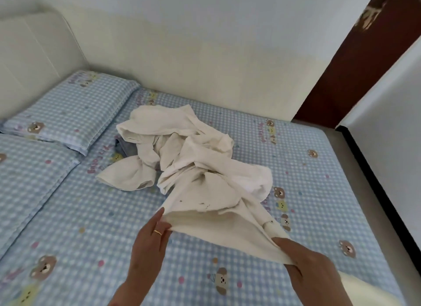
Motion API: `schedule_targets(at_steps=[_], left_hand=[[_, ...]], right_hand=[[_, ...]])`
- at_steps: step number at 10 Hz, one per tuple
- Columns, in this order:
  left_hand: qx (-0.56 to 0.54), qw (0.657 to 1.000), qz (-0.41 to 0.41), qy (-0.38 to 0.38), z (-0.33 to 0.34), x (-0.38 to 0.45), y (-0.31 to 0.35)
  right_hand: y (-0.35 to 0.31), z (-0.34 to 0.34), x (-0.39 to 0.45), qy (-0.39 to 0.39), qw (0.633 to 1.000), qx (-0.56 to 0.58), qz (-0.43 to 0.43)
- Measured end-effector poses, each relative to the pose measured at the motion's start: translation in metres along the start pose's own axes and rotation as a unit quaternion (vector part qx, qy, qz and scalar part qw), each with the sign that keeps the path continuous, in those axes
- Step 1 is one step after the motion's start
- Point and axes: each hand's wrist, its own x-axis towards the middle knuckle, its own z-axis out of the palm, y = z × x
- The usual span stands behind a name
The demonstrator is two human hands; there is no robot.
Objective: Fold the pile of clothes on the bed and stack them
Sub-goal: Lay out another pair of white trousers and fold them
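A pile of cream-white clothes [182, 150] lies crumpled in the middle of the bed [91, 226], which has a blue checked sheet with bear prints. A grey-blue garment [124, 147] peeks out from under the pile's left side. One cream garment [211, 205] stretches from the pile toward me, its near hem lifted off the sheet. My left hand [151, 239], with a ring on one finger, pinches the hem's left corner. My right hand [307, 267] grips the hem's right corner between thumb and fingers.
Two pillows [68, 109] in the same blue check lie at the left by a padded cream headboard [38, 55]. A pale wall runs along the far side. A dark wooden door [355, 66] and a white panel [391, 123] stand at the right, past the bed's edge.
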Motion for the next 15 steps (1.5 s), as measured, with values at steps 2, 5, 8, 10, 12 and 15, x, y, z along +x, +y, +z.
schedule_targets(at_steps=[2, 5, 8, 10, 12, 15], left_hand=[[-0.045, 0.999, -0.006, 0.015, -0.085, -0.015, 0.045], [-0.088, 0.983, 0.132, 0.092, -0.189, -0.048, 0.133], [-0.01, 0.981, 0.156, 0.112, -0.241, -0.053, 0.222], [0.026, 0.99, 0.106, 0.088, -0.265, -0.077, 0.248], [-0.029, 0.951, 0.273, 0.145, -0.312, -0.122, 0.293], [-0.191, 0.926, 0.324, -0.031, -0.338, -0.113, 0.315]], right_hand=[[-0.005, -0.06, -0.038, 0.019, 0.999, -0.021, -0.044], [0.02, -0.16, -0.101, 0.144, 0.988, 0.033, -0.045], [0.042, -0.224, -0.132, 0.136, 0.985, 0.102, -0.04], [0.052, -0.237, -0.149, 0.123, 0.979, 0.145, -0.079], [0.055, -0.275, -0.176, 0.043, 0.961, 0.167, -0.217], [0.024, -0.285, -0.164, 0.061, 0.936, 0.227, -0.263]])
